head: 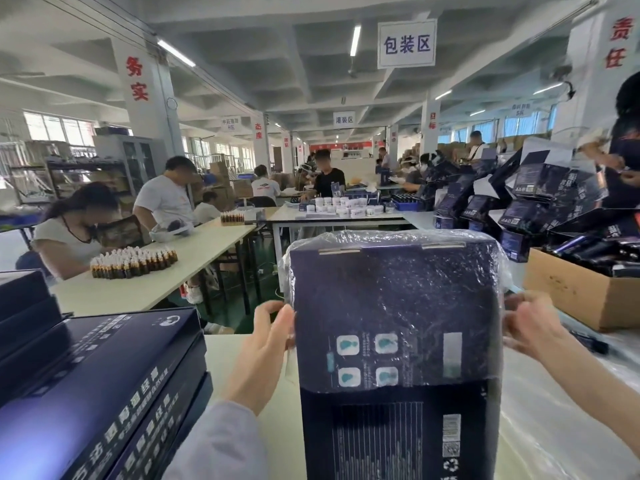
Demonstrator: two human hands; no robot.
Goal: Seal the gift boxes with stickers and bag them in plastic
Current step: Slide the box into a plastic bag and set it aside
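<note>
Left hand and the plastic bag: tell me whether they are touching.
Touching. The head view shows the left hand pinching the plastic bag at its edge, beside the gift box.

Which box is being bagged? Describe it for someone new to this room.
Below the hanging white sign, at the near table, a dark blue gift box stands upright between the left hand and right hand. Unlike the flat stacked boxes, it alone wears a clear plastic bag over its upper half.
</note>
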